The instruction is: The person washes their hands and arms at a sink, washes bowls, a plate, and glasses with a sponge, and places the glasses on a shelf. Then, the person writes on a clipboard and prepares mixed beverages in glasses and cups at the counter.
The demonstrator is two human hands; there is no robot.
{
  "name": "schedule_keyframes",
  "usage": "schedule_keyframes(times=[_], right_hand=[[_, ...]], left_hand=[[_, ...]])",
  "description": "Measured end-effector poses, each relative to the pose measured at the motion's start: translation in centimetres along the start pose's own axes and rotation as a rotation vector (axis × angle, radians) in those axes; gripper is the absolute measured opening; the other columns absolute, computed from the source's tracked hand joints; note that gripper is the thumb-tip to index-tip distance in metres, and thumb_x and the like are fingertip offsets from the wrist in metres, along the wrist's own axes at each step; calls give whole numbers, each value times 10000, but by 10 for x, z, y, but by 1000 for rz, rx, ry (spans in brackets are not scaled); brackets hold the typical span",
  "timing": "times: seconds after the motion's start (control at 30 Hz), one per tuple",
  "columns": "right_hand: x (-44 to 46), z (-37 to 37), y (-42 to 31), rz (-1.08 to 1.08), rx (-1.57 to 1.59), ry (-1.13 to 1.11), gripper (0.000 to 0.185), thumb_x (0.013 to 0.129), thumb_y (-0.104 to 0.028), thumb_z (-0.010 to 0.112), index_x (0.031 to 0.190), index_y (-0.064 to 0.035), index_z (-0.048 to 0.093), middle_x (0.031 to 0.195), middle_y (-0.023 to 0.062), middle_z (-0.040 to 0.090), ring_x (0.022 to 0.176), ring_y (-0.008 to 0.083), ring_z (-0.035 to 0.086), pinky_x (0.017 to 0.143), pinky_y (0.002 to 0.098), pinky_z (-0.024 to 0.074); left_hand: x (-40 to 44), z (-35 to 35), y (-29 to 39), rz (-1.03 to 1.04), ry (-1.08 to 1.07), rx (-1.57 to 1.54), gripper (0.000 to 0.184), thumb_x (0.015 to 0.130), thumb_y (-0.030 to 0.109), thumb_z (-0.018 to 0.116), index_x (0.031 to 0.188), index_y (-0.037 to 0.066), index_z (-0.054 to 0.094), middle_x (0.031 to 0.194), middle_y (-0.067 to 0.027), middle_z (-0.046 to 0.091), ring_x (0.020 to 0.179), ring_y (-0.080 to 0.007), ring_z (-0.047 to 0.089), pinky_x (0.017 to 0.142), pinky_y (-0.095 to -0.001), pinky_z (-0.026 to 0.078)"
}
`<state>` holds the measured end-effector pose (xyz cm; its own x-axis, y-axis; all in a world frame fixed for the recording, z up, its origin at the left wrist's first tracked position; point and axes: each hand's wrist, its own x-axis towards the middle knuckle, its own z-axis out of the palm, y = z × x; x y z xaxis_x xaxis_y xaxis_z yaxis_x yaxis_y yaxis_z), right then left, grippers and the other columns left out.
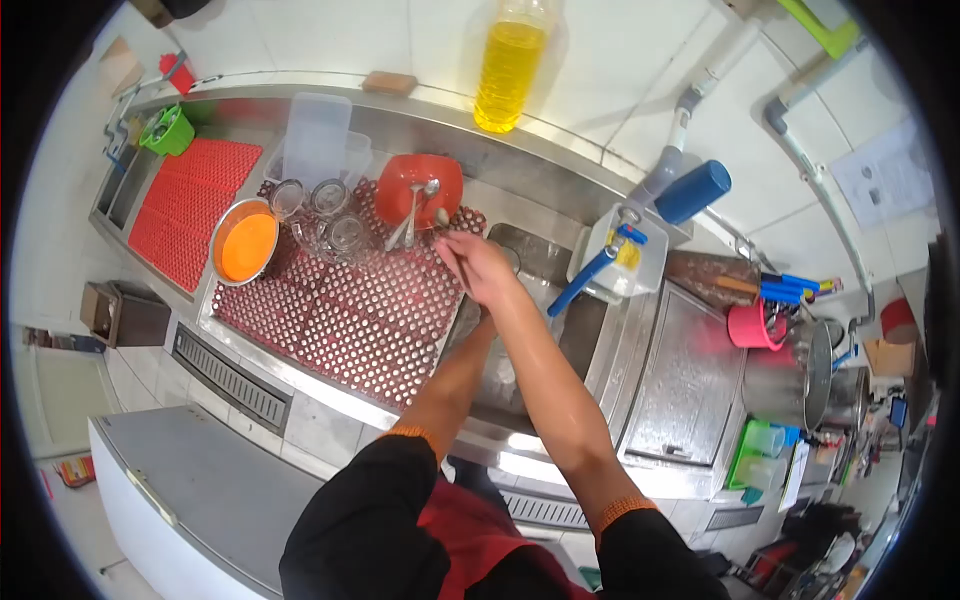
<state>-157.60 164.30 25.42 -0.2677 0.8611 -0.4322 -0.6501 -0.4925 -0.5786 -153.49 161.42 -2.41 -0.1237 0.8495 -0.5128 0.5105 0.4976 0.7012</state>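
The right hand (475, 268) is at the right rim of the red bowl (446, 178), its fingers narrowed on a spoon (442, 215) whose head shows just past the fingertips. The left hand is hidden under the right forearm (545, 365), so I cannot tell whether it holds anything. More spoons (411, 212) lie in the red bowl, handles over its near rim.

The bowl stands at the far side of a perforated mat (340, 320) on the steel counter (670, 385). To its left are glass mugs (345, 234), then a steel bowl (221, 235) with an orange inside; a clear box (318, 135) stands beyond the mugs. The sink (500, 378) lies right of the mat, with a blue pipe (583, 282) over its right part.
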Motion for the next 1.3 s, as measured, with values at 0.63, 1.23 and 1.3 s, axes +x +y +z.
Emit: schedule_keyframes(times=[0.63, 1.23, 1.3], right_hand=[[-517, -195, 131, -283, -619, 1504, 460, 837, -115, 544, 1277, -9, 459, 957, 187, 627, 832, 222, 634, 723, 350, 509], [-180, -174, 61, -50, -658, 258, 509, 877, -484, 510, 1141, -55, 588, 1050, 144, 621, 1044, 303, 565, 904, 407, 440], [-105, -211, 54, 185, -393, 174, 476, 886, -467, 496, 1119, -63, 589, 1048, 142, 617, 1028, 310, 571, 873, 451, 454]], left_hand=[[-156, -118, 38, 282, -380, -560, 242, 826, 114, 686, 651, 44, 535, 611, 94, 400, 574, -31, 312, 495, -228, 271], [-139, -94, -58, -642, -920, -1068, 364, 908, 323, 516, 1214, 137, 448, 928, 25, 656, 673, -206, 641, 941, -798, 138], [-164, -102, -25, -926, -691, -1466, 294, 912, 293, 491, 1161, 138, 485, 810, 68, 649, 663, -197, 644, 937, -802, 130]])
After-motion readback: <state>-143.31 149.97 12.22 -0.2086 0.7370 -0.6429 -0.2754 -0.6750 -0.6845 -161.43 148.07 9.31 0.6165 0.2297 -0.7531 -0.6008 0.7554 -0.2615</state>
